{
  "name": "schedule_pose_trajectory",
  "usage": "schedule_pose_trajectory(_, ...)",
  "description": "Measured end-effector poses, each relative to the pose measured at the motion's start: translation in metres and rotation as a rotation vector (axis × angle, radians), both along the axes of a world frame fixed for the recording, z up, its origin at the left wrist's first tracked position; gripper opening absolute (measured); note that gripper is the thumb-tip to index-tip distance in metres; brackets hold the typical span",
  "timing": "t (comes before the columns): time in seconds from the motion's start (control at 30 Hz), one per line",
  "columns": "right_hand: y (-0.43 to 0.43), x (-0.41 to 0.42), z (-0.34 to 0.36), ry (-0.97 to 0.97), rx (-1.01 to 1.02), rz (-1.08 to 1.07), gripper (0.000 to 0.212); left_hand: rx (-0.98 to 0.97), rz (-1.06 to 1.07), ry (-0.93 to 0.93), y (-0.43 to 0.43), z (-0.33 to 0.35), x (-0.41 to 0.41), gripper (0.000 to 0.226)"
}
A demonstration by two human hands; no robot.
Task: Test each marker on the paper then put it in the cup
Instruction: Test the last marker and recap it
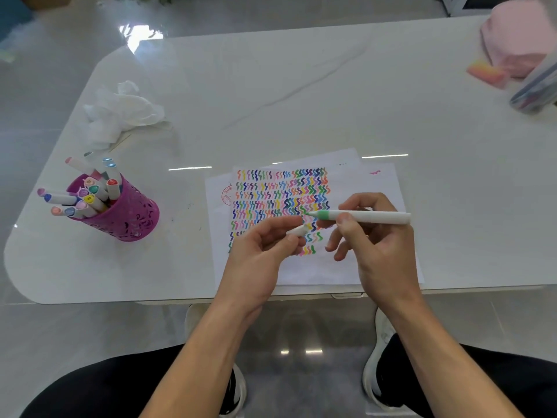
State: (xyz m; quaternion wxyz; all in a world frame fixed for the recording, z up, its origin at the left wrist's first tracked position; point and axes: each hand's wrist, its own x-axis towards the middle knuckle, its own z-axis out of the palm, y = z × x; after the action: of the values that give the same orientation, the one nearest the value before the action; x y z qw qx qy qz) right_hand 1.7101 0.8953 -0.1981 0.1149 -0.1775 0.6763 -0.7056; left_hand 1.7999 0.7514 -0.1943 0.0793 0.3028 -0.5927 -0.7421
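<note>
While fingers of the right hand (376,245) pinch one marker (370,217), lengthwise 3-to-9 o'clock, tip toward 9, those of the left hand (265,248) pinch one cap (297,230); one cup (126,215) holds about a dozen markers (90,194).

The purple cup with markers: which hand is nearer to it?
Left. The left hand, holding a white cap, is to the right of the purple cup; the right hand, gripping the marker, is farther right.
</note>
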Motion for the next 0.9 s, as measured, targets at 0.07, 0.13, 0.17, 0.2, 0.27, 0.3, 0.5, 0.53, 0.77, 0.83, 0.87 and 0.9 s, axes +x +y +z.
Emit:
schedule_pose_trajectory(0.07, 0.0, 0.0, 0.0, 0.012, 0.007, 0.001, 0.015, 0.03, 0.007, 0.017, -0.001, 0.0, -0.001, 0.025)
schedule_pose_trajectory(0.13, 0.0, 0.0, -0.001, 0.017, 0.016, 0.003, 0.014, 0.039, 0.015, 0.022, -0.001, 0.001, -0.001, 0.022)
schedule_pose_trajectory(0.17, 0.0, 0.0, -0.002, 0.016, 0.018, 0.001, 0.013, 0.042, 0.017, 0.023, -0.002, 0.001, -0.001, 0.021)
schedule_pose_trajectory(0.2, 0.001, -0.001, -0.002, 0.015, 0.02, -0.001, 0.012, 0.046, 0.019, 0.023, -0.002, 0.001, -0.001, 0.02)
schedule_pose_trajectory(0.27, 0.001, -0.001, -0.003, 0.008, 0.024, 0.0, 0.012, 0.056, 0.021, 0.026, -0.001, 0.0, -0.001, 0.021)
schedule_pose_trajectory(0.3, 0.001, 0.0, -0.004, 0.001, 0.027, 0.001, 0.012, 0.063, 0.022, 0.03, -0.002, 0.0, -0.001, 0.022)
schedule_pose_trajectory(0.5, 0.001, 0.001, -0.009, -0.018, 0.099, 0.029, 0.007, 0.035, -0.065, 0.052, 0.0, -0.002, -0.001, 0.023)
schedule_pose_trajectory(0.53, 0.0, 0.001, -0.009, -0.016, 0.108, 0.037, 0.005, 0.025, -0.072, 0.054, 0.0, -0.003, -0.001, 0.023)
schedule_pose_trajectory(0.77, -0.001, 0.001, -0.01, -0.08, 0.034, 0.042, 0.012, -0.005, -0.061, 0.051, 0.0, -0.004, 0.001, 0.015)
schedule_pose_trajectory(0.83, -0.001, 0.001, -0.01, -0.117, -0.007, 0.052, 0.013, -0.047, -0.041, 0.052, 0.001, -0.003, 0.001, 0.015)
schedule_pose_trajectory(0.87, -0.001, 0.001, -0.011, -0.132, -0.02, 0.057, 0.013, -0.07, -0.033, 0.053, 0.001, -0.002, 0.0, 0.015)
schedule_pose_trajectory(0.9, -0.002, 0.001, -0.012, -0.148, -0.03, 0.06, 0.014, -0.091, -0.026, 0.054, 0.002, -0.002, 0.0, 0.015)
